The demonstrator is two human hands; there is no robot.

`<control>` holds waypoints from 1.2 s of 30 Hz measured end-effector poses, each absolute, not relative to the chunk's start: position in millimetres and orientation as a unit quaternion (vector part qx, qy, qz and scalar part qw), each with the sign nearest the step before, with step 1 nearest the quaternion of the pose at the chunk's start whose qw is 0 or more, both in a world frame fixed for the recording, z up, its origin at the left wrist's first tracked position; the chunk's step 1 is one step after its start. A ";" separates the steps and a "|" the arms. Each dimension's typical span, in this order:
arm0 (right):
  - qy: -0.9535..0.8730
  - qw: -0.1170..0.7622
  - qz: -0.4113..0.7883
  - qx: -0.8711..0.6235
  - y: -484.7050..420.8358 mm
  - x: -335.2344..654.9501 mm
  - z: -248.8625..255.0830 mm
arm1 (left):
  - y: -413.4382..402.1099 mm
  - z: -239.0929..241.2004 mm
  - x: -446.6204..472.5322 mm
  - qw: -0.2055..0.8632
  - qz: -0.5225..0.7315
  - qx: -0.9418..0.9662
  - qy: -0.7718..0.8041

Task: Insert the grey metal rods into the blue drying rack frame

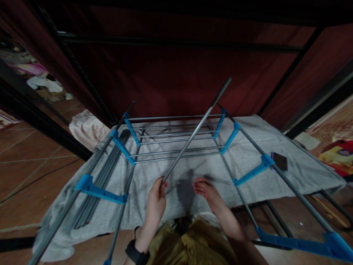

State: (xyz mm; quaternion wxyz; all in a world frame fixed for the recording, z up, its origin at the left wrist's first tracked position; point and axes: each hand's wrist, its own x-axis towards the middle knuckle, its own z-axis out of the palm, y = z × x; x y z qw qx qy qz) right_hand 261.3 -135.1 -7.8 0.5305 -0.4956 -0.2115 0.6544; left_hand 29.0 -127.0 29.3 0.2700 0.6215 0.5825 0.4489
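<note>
My left hand is closed around the lower end of a grey metal tube, which slants up and to the right over the rack. Nothing is in my right hand; its fingers are loosely stretched out, apart from the tube. A partly built rack of grey tubes lies around both hands, with blue plastic brackets such as the left one and the right one joining its side poles. Several crossbars span its far end.
A bundle of loose grey tubes lies on the grey cloth at the left. A phone rests on the cloth beside the right pole. Behind stands a dark red panel with black frame bars. A striped cloth is at the left.
</note>
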 end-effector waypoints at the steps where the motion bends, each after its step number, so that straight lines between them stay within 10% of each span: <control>1: -0.211 0.535 0.650 -0.497 -132.7 263.4 -5.2 | -126.9 27.5 27.7 0.266 0.447 0.624 0.583; 36: -0.130 0.663 0.558 -0.482 -100.3 327.8 -15.6 | -155.6 -31.0 -18.4 0.142 0.187 0.716 0.657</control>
